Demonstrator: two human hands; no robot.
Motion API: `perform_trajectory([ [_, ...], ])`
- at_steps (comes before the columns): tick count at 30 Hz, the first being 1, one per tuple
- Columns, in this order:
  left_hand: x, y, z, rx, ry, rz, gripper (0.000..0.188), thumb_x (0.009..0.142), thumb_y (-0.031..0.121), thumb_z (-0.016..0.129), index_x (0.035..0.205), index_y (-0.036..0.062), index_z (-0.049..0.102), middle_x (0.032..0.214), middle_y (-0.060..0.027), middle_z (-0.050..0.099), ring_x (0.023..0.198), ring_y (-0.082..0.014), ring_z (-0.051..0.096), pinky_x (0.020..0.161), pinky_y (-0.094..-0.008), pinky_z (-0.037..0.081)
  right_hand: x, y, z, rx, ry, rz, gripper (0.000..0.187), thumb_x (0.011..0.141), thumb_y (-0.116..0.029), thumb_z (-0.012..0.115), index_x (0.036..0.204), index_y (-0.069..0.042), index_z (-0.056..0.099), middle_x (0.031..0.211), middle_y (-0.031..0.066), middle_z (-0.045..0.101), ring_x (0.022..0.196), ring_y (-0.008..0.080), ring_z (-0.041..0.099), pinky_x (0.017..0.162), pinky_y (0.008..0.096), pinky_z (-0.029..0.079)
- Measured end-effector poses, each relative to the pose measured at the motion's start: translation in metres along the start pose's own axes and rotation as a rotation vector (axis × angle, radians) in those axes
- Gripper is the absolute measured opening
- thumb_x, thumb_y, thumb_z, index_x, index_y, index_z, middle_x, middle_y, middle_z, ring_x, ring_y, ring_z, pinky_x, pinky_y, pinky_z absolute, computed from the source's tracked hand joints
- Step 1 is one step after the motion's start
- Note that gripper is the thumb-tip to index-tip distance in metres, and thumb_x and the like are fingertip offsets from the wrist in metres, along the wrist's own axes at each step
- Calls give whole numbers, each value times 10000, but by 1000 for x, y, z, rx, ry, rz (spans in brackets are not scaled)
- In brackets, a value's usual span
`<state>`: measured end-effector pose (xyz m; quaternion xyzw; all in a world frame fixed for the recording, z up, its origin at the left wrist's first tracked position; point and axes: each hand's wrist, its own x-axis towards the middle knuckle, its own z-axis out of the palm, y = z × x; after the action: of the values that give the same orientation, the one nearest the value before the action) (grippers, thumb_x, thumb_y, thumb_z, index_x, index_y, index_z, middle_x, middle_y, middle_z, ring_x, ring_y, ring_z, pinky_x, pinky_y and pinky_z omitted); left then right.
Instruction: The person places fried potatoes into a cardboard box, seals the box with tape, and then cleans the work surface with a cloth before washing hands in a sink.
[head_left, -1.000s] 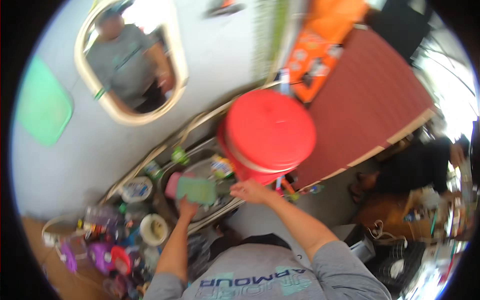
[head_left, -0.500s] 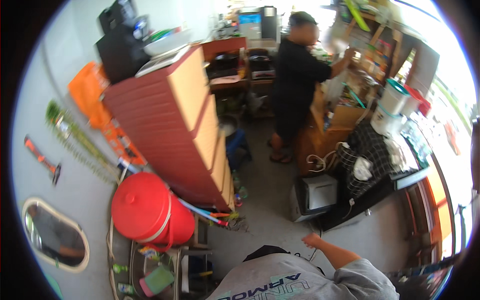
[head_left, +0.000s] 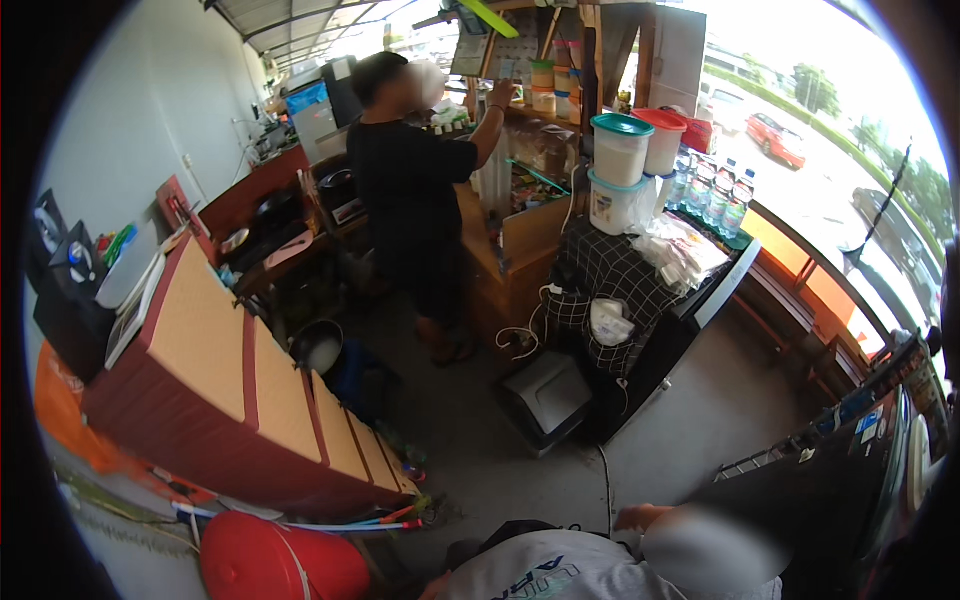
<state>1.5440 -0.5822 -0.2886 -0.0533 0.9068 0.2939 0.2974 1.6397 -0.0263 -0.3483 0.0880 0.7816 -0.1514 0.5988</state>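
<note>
My right hand is low in the picture, in front of my grey shirt. It is near a thin cable that runs along the floor. A pale blur beside it hides part of the arm, and its fingers do not show clearly. At the lower edge, left of the shirt, only a small patch of my left hand or forearm appears; its fingers are hidden. Nothing can be made out in either hand.
Ahead, a person in black reaches toward a wooden counter. A grey-black bin stands before a cloth-covered fridge bearing tubs and bottles. To the left are a drawer cabinet and a red drum. A dark appliance stands right.
My view has swung to the right, bringing the street and dark appliance into sight. My right hand sits lower and closer to my body. The other person still reaches toward the counter.
</note>
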Motion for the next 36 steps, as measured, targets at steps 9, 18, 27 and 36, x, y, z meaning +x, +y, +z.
perform_trajectory([
  [9,102,20,-73,3,-70,64,439,935,347,545,836,-57,683,832,-282,662,777,-452,647,686,-534,479,58,-170,-201,44,750,-394,388,890,-405,592,1111,-118,731,1056,131,733,972,333,697,892,425,546],
  [18,200,28,-153,-8,-33,121,424,926,341,558,858,-55,691,861,-281,671,803,-446,656,706,-524,490,47,-240,-223,449,883,-350,336,861,-413,617,1017,-148,752,975,161,728,961,332,697,854,428,552],
  [27,276,48,-183,-71,-31,8,411,917,336,570,881,-52,700,891,-279,679,830,-439,664,726,-515,501,93,-177,-274,49,757,-228,376,865,-412,508,922,-121,738,1004,192,705,996,412,659,881,498,529],
  [36,330,53,-186,-128,-2,-236,400,908,330,583,903,-50,708,921,-278,688,856,-432,673,745,-505,512,119,-297,-584,-136,494,-395,415,891,-484,616,1071,-136,753,1135,158,707,1110,345,643,972,438,504],
])
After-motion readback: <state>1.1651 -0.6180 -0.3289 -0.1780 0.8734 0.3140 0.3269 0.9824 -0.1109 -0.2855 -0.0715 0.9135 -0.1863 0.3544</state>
